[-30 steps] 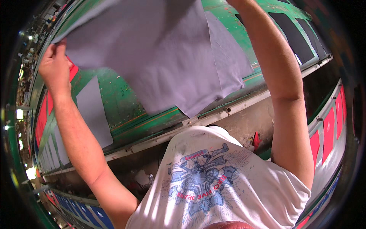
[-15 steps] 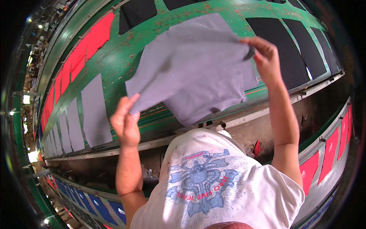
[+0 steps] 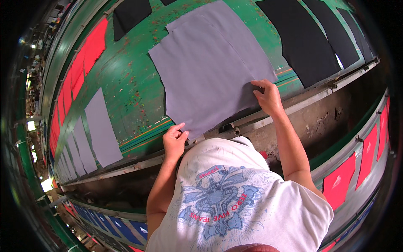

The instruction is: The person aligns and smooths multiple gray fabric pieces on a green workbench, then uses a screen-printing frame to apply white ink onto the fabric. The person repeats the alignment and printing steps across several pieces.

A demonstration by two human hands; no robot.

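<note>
A large grey fabric panel [image 3: 197, 84] lies almost flat on the green table [image 3: 130, 84] before me. A second grey piece [image 3: 243, 38] shows past its far and right edges, so the two overlap. My left hand [image 3: 174, 140] pinches the near left corner of the upper panel at the table's front edge. With thumb and forefinger, my right hand [image 3: 268, 97] grips the same panel's near right corner. Between the hands, the panel's near edge hangs slightly over the table's front.
Black fabric pieces [image 3: 302, 42] lie to the right, another [image 3: 131, 17] at the far left. Several narrower grey pieces [image 3: 103, 130] and red pieces [image 3: 90, 50] line the left side. A metal rail [image 3: 294, 103] edges the table. Behind me, another table carries red panels [image 3: 340, 180] and blue panels [image 3: 121, 229].
The upper grey panel, held raised and slanted before, has come down over the other grey piece and flattened. Both hands have lowered; the right moved toward me and left, the left moved right.
</note>
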